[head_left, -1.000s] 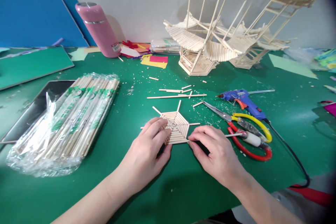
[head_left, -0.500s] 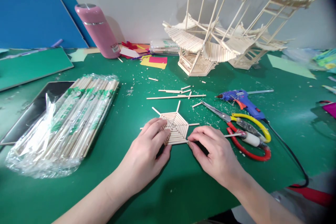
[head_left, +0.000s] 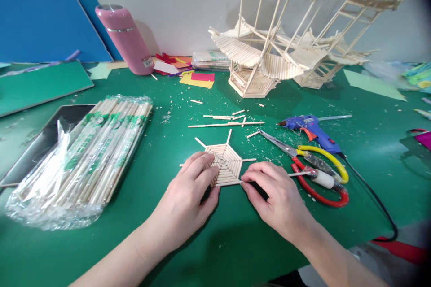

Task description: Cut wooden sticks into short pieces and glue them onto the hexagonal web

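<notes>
A flat hexagonal web of thin wooden sticks (head_left: 229, 167) lies on the green table, with spokes poking out past its rim. My left hand (head_left: 190, 186) is closed on the web's left side, fingers on top and thumb by the near edge. At the web's near right corner, my right hand (head_left: 271, 193) pinches the tip of a wooden stick (head_left: 299, 174). That stick seems to run beneath the hand and come out on its right, by the scissors. The scissors (head_left: 286, 147), with red and yellow handles, lie open to the right.
Behind the scissors rests a blue glue gun (head_left: 308, 128) with a black cord. Loose sticks (head_left: 225, 124) lie beyond the web. Bagged sticks (head_left: 101, 152) sit at left, partly over a dark tablet-like panel (head_left: 43, 143). A pink bottle (head_left: 126, 40) and stick pagoda models (head_left: 256, 54) stand behind.
</notes>
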Motion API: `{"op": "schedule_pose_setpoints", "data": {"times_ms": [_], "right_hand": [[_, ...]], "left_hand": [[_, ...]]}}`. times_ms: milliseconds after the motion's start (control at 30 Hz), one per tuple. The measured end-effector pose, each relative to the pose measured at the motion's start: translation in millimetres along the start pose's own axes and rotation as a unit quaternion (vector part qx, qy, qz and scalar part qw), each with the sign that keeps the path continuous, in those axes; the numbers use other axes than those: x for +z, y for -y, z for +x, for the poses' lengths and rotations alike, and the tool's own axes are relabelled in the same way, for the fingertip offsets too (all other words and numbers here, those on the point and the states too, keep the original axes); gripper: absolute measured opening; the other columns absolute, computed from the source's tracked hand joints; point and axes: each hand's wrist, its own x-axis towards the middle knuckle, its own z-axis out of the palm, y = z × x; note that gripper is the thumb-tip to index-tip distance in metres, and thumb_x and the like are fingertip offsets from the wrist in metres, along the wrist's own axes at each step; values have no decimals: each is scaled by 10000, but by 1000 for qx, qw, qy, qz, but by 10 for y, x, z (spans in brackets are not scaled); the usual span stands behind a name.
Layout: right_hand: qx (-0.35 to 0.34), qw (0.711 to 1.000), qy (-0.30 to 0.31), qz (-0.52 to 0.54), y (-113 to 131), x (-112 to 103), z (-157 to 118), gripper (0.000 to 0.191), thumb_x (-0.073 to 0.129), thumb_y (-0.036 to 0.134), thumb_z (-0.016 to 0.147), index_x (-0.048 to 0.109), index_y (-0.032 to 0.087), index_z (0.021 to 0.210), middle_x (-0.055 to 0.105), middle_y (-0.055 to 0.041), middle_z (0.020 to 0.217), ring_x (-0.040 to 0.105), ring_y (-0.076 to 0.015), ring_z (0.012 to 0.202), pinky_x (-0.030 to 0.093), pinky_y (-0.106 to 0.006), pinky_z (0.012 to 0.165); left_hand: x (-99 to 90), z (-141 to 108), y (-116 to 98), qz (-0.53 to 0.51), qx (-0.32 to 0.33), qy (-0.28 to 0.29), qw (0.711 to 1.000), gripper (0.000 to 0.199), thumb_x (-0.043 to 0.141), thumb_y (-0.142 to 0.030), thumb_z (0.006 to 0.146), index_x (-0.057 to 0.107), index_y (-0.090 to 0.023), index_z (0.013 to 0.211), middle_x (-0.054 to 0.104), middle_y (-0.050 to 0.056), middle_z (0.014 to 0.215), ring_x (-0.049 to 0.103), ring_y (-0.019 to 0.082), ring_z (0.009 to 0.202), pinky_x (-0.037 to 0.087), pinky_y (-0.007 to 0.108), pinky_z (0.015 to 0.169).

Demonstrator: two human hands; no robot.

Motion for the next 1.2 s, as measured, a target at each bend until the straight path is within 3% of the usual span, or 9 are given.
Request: {"op": "schedule_pose_setpoints", "data": {"times_ms": [667,1200], "right_hand": [[0,1000,1,-3,1,2,-2,99,516,162,811,607,190,839,597,-39,879,560,-172,820,421,-326,729],[-10,998,48,-25,2,-67,25,134,466,193,864,594,182,826,606,-48,867,548,-178,796,376,-318,693]], "left_hand": [[-3,0,10,0,-2,3,1000,194,494,-131,799,521,-136,991,489,119,1124,401,233,1134,402,392,936],[-3,27,16,13,4,4,1000,209,496,-147,791,536,-123,995,510,129,1119,418,245,1126,398,396,927]]}}
